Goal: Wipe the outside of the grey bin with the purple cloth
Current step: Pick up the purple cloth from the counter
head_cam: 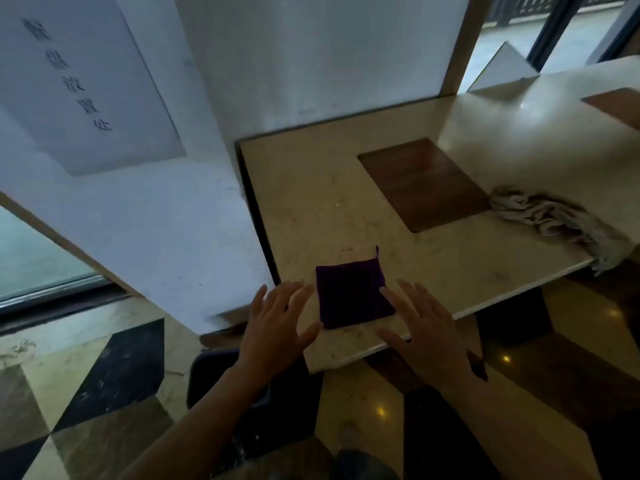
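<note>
I see one purple cloth [353,295] lying flat and folded square on the bench [311,202], close to the bench's near edge, with a small loop sticking up from its far right corner.

Left hand [273,327]: fingers [294,292] spread wide and straight, holding nothing. The fingertips sit just left of the cloth; I cannot tell whether they touch the cloth or the bench surface.

Right hand [426,334]: fingers [391,299] likewise splayed open, gripping nothing. One fingertip lies at the cloth's right edge and appears to touch it; the palm hangs over the bench's near edge.

Count: two hands, one purple cloth, one dark bin [225,386], one pale crumpled rag [554,220], two brown inlaid panels, the nearer panel [422,183] beyond and right of the cloth, the second panel [616,105] at the far right on a raised part of the bench.

The bin stands on the floor [86,375] below and left of the cloth, under the bench's near left corner, partly hidden by the left forearm; only part of its rim and wall shows, and it looks dark blue-grey in this light.

Edges and room: the bench surface beyond the cloth is bare up to the nearer panel. The rag lies well to the right of the cloth, trailing over the bench edge. A white pillar [156,220] bearing a paper notice [79,81] closes off the side left of the cloth. The tiled floor to the left of the bin is open.
</note>
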`<state>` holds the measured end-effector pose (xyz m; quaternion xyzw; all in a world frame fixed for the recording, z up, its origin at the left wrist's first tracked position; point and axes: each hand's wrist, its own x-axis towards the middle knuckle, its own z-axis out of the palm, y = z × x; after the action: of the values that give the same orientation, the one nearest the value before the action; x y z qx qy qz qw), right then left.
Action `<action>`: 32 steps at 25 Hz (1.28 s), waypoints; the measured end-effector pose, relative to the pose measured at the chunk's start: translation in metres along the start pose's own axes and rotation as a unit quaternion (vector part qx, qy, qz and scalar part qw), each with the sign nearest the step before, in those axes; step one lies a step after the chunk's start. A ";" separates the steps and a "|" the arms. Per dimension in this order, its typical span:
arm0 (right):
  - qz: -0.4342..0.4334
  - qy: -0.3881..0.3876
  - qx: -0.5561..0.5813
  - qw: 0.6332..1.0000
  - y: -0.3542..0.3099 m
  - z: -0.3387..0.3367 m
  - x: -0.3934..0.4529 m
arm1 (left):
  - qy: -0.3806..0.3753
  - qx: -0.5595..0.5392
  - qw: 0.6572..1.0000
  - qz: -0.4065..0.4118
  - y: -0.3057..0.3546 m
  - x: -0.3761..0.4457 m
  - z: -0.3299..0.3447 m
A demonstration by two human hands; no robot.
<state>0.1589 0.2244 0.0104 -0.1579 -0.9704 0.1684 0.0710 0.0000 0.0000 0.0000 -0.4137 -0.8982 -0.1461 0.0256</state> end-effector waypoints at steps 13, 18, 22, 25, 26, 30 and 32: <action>-0.009 -0.078 -0.074 0.994 0.047 0.083 0.051 | -0.129 0.050 0.986 0.099 -0.024 0.040 0.087; -0.072 -0.056 -0.126 0.988 0.042 0.086 0.053 | -0.123 0.077 0.978 0.151 -0.026 0.048 0.085; 0.005 -0.032 -0.039 0.999 0.028 0.077 0.063 | -0.087 0.006 0.991 0.105 -0.026 0.058 0.069; 0.024 0.019 0.016 0.999 0.008 0.055 0.076 | -0.039 -0.054 0.994 0.081 -0.032 0.066 0.041; 0.023 0.032 0.024 0.999 0.001 0.045 0.081 | -0.026 -0.077 0.994 0.079 -0.035 0.070 0.030; 0.013 0.067 0.038 0.997 -0.036 0.000 0.091 | 0.022 -0.151 0.985 0.082 -0.054 0.081 -0.024; 0.003 0.096 0.033 0.995 -0.057 -0.017 0.089 | 0.032 -0.167 0.981 0.090 -0.063 0.080 -0.048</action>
<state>0.0629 0.2086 0.0540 -0.1736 -0.9525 0.1848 0.1688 -0.1034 0.0067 0.0442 -0.4868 -0.8187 -0.3044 -0.0020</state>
